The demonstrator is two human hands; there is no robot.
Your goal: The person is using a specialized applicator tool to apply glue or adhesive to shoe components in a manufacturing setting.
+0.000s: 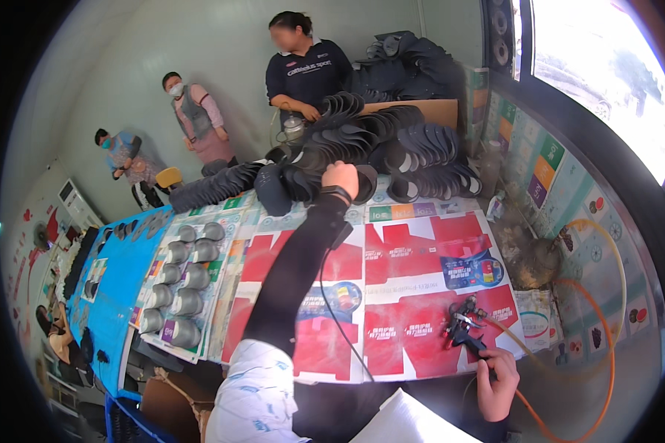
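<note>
My left arm, in a black sleeve with a white patterned cover near the elbow, reaches across the table. My left hand (340, 177) is closed at the front of a pile, apparently on a dark curved piece (366, 184); its fingertips are partly hidden. More dark curved pieces (332, 144) are nested in rows around it. At the lower right, my right hand (497, 384) has curled fingers at the lower end of a spray gun's (464, 326) black handle. The gun lies over red printed sheets (414, 332), its hoses trailing right.
Grey domed pieces (188, 301) stand in two columns left of the sheets. Beyond them runs a blue tabletop (122, 258). A yellow-orange hose (612, 354) loops at the right near a stained round container (536, 262). One person (310, 70) stands behind the pile; others are farther left.
</note>
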